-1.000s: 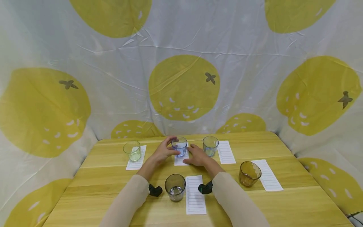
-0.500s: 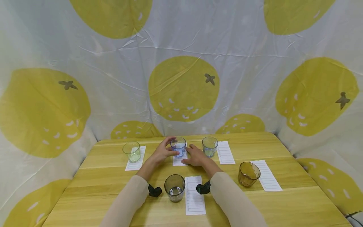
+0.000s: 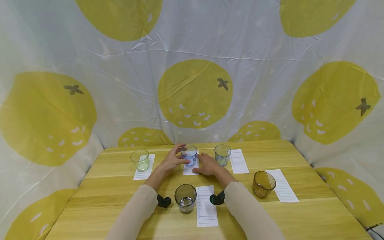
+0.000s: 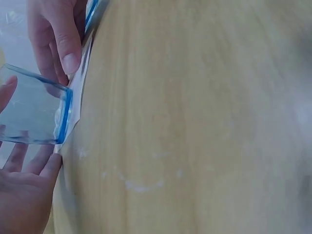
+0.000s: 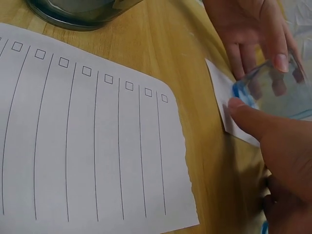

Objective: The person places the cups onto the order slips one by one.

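Observation:
A clear blue-tinted glass tumbler (image 3: 189,156) stands upright over a narrow lined paper slip (image 3: 190,171) at the back middle of the table. My left hand (image 3: 173,159) holds the tumbler from its left, thumb (image 4: 7,92) on one side and fingers behind. On the right my right hand (image 3: 209,165) lies beside its base, fingers loosely bent, the thumb (image 5: 248,117) extended near the base and the slip. In the right wrist view the left fingers show through the glass (image 5: 287,97). Whether the right fingertips press the glass or only the slip, I cannot tell.
Other tumblers stand around: green (image 3: 140,160) at back left, pale blue (image 3: 222,155) close right of my right hand, amber (image 3: 263,184) at right, grey (image 3: 185,199) between my forearms. Lined slips (image 3: 207,206) lie beside them. A lemon-print curtain (image 3: 195,93) hangs behind the table.

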`<state>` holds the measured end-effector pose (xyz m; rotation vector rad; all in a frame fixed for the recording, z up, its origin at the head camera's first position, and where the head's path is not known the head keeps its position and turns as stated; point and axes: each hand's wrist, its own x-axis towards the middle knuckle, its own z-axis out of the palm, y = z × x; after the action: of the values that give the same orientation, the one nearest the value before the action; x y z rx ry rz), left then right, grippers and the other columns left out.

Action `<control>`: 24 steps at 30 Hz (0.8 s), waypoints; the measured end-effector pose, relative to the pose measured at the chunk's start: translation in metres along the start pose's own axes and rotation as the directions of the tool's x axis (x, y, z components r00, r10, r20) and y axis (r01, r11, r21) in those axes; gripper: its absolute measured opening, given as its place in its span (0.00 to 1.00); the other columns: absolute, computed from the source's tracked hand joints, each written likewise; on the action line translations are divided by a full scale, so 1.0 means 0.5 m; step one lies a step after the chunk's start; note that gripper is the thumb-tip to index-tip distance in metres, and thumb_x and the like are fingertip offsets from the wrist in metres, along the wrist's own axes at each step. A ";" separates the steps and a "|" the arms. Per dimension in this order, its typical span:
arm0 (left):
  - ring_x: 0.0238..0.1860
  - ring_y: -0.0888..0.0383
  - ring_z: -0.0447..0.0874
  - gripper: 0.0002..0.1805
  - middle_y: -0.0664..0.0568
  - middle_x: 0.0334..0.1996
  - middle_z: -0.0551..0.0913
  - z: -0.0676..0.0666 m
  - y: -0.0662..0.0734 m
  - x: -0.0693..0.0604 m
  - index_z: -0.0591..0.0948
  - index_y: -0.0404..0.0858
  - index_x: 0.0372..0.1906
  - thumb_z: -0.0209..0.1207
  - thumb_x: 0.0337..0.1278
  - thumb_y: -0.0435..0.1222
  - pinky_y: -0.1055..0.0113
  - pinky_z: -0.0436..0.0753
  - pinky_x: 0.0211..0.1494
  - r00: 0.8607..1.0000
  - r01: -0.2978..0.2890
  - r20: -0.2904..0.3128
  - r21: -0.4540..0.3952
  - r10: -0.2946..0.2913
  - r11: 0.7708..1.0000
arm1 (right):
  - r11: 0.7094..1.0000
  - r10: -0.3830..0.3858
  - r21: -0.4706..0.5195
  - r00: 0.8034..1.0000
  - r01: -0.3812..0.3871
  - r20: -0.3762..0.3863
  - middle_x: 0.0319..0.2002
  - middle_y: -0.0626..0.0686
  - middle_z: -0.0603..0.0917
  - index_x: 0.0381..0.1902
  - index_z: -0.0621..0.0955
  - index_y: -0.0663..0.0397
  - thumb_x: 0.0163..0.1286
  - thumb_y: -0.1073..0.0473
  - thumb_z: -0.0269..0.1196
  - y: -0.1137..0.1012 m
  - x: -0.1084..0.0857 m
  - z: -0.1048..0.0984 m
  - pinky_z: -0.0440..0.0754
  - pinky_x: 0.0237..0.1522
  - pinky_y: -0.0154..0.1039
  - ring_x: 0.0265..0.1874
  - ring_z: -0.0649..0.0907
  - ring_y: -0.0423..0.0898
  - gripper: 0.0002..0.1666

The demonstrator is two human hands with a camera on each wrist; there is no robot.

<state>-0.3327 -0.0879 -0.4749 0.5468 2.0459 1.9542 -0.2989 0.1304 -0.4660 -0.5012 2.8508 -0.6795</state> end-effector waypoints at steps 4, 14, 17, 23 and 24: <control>0.69 0.32 0.69 0.47 0.34 0.74 0.63 -0.005 0.007 -0.001 0.58 0.34 0.80 0.68 0.58 0.19 0.59 0.81 0.59 1.000 0.015 0.003 -0.024 -0.015 1.000 | 1.000 -0.006 0.012 1.000 0.006 -0.004 0.74 0.66 0.67 0.77 0.66 0.65 0.70 0.44 0.71 -0.002 -0.005 -0.008 0.63 0.73 0.55 0.73 0.67 0.62 0.48; 0.77 0.34 0.56 0.49 0.38 0.75 0.61 -0.024 0.053 -0.023 0.58 0.44 0.81 0.72 0.59 0.27 0.41 0.69 0.71 1.000 0.027 0.009 0.049 -0.027 0.998 | 0.998 -0.064 0.012 0.998 0.064 0.009 0.74 0.65 0.68 0.77 0.64 0.67 0.71 0.47 0.70 -0.009 -0.027 -0.046 0.63 0.73 0.55 0.73 0.67 0.62 0.48; 0.78 0.35 0.52 0.49 0.37 0.77 0.59 -0.028 0.072 -0.030 0.58 0.45 0.81 0.72 0.60 0.29 0.39 0.65 0.72 1.000 0.017 0.010 0.072 -0.017 0.997 | 0.997 -0.068 0.047 0.998 0.067 0.013 0.75 0.64 0.67 0.78 0.63 0.66 0.72 0.47 0.70 -0.014 -0.037 -0.065 0.63 0.73 0.55 0.74 0.66 0.62 0.48; 0.80 0.40 0.47 0.50 0.40 0.79 0.58 -0.036 0.100 -0.038 0.58 0.48 0.81 0.73 0.60 0.33 0.35 0.60 0.73 1.000 0.003 0.007 0.117 -0.004 0.993 | 0.995 -0.062 0.085 0.998 0.059 0.026 0.75 0.63 0.67 0.79 0.63 0.64 0.73 0.47 0.69 -0.028 -0.057 -0.099 0.64 0.72 0.58 0.73 0.66 0.62 0.48; 0.80 0.41 0.47 0.50 0.41 0.78 0.58 -0.036 0.104 -0.039 0.58 0.48 0.81 0.73 0.60 0.33 0.35 0.60 0.73 1.000 0.001 0.007 0.123 -0.002 0.992 | 0.995 -0.065 0.081 0.997 0.062 0.031 0.75 0.63 0.66 0.79 0.62 0.64 0.73 0.47 0.69 -0.029 -0.060 -0.104 0.63 0.73 0.58 0.74 0.66 0.62 0.48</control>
<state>-0.3182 -0.1114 -0.4233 0.5778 2.1717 1.8317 -0.2793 0.1500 -0.4110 -0.5868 2.7738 -0.7856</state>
